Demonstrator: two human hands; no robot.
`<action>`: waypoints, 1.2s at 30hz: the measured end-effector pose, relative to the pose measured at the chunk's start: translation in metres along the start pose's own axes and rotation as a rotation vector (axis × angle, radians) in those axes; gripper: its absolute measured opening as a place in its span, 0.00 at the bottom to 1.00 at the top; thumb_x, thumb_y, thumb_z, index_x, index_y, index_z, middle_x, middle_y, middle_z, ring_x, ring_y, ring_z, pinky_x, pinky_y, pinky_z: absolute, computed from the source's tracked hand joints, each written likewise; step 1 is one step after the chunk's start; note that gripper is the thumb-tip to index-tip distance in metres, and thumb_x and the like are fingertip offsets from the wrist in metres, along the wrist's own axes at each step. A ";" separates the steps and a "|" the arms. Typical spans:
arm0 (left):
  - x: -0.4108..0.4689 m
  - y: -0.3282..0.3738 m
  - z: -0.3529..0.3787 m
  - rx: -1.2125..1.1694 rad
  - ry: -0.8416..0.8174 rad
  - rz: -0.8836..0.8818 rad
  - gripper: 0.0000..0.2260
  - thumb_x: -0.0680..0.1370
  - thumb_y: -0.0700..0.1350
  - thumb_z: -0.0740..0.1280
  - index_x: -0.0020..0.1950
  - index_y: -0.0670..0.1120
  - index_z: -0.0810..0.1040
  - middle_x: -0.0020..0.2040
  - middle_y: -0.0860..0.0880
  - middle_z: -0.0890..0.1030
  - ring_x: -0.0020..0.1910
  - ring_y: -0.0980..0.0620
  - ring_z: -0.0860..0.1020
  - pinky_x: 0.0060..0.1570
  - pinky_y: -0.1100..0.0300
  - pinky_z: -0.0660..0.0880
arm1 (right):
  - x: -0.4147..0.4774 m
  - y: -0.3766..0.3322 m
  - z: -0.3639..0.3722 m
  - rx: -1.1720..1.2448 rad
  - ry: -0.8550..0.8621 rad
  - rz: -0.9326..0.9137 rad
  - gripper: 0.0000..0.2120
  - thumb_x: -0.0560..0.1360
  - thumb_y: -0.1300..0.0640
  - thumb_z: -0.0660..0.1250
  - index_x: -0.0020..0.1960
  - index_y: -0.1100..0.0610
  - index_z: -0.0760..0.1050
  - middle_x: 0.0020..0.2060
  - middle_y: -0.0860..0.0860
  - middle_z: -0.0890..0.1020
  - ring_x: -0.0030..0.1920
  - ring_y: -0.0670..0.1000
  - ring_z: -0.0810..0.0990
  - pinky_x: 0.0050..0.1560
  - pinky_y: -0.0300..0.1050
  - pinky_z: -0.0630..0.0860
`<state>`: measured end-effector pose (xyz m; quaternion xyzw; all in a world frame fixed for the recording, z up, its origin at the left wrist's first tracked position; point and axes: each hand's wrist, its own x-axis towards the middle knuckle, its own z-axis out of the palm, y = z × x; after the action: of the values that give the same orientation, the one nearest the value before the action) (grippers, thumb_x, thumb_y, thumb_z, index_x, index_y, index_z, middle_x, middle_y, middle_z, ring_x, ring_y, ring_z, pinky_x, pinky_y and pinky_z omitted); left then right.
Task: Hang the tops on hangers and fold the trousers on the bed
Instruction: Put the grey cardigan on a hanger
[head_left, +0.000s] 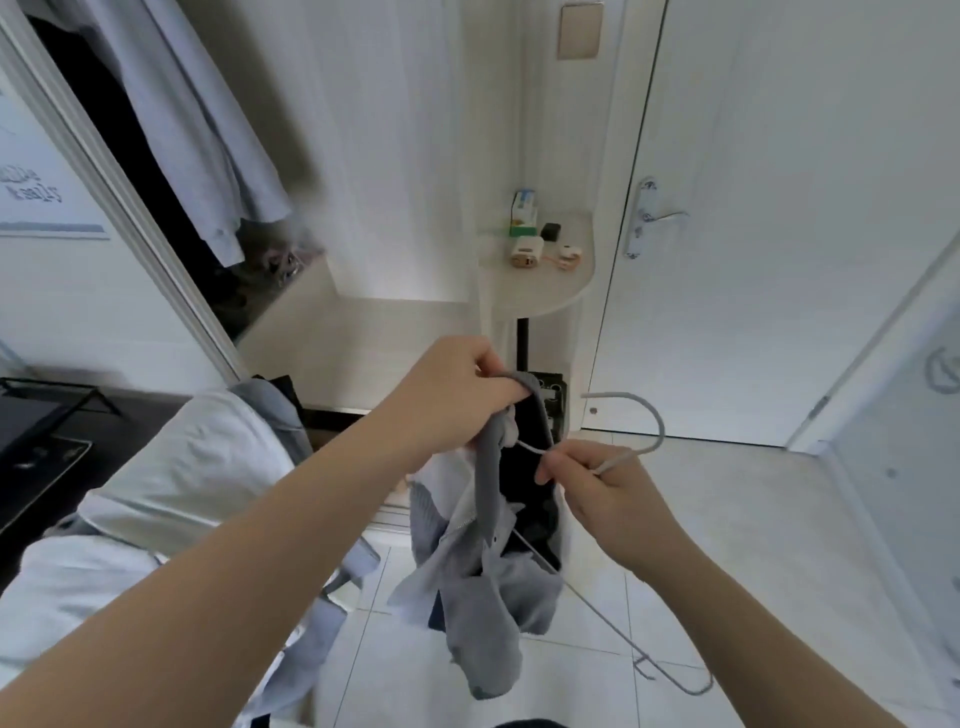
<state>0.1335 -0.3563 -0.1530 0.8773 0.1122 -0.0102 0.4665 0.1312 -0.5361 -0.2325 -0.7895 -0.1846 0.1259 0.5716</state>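
Note:
A grey zip-up top (483, 582) hangs in mid-air in front of me, above the tiled floor. My left hand (457, 395) grips its collar from above, fingers curled round the fabric. My right hand (597, 483) pinches the neck of a pale wire hanger (649, 415) just below its hook. One hanger arm runs into the top's neck opening. The other arm sticks out below to the right, ending near the floor at the hanger's lower corner (691, 686). The top's inside shows a white lining and a zip.
A pile of light blue and white clothes (182, 467) lies at my left. An open wardrobe with a hanging pale garment (208, 135) is at upper left. A small rounded shelf (540, 291) with little items stands ahead. A white door with a handle (660, 215) is at right.

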 end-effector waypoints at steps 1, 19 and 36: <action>-0.003 0.002 0.004 -0.021 -0.049 -0.005 0.08 0.77 0.42 0.73 0.42 0.43 0.75 0.33 0.45 0.81 0.28 0.51 0.81 0.26 0.59 0.78 | -0.001 -0.001 -0.006 0.070 0.037 0.004 0.15 0.82 0.62 0.62 0.38 0.58 0.78 0.19 0.43 0.66 0.21 0.43 0.63 0.27 0.35 0.59; -0.016 -0.030 0.024 0.681 0.079 0.722 0.17 0.81 0.57 0.53 0.55 0.51 0.77 0.44 0.54 0.81 0.41 0.48 0.80 0.35 0.50 0.79 | 0.018 -0.012 -0.057 0.104 0.086 -0.292 0.19 0.80 0.56 0.53 0.36 0.66 0.71 0.22 0.52 0.65 0.25 0.47 0.62 0.27 0.39 0.60; -0.042 -0.069 0.009 0.410 0.316 0.451 0.07 0.83 0.48 0.64 0.55 0.48 0.80 0.35 0.58 0.77 0.35 0.56 0.75 0.38 0.59 0.69 | -0.002 0.027 -0.015 -0.169 0.483 -0.549 0.06 0.78 0.61 0.59 0.47 0.59 0.75 0.40 0.50 0.79 0.43 0.48 0.77 0.44 0.39 0.73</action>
<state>0.0795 -0.3343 -0.2097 0.9463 -0.0182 0.2071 0.2477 0.1399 -0.5571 -0.2538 -0.7617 -0.2592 -0.2376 0.5442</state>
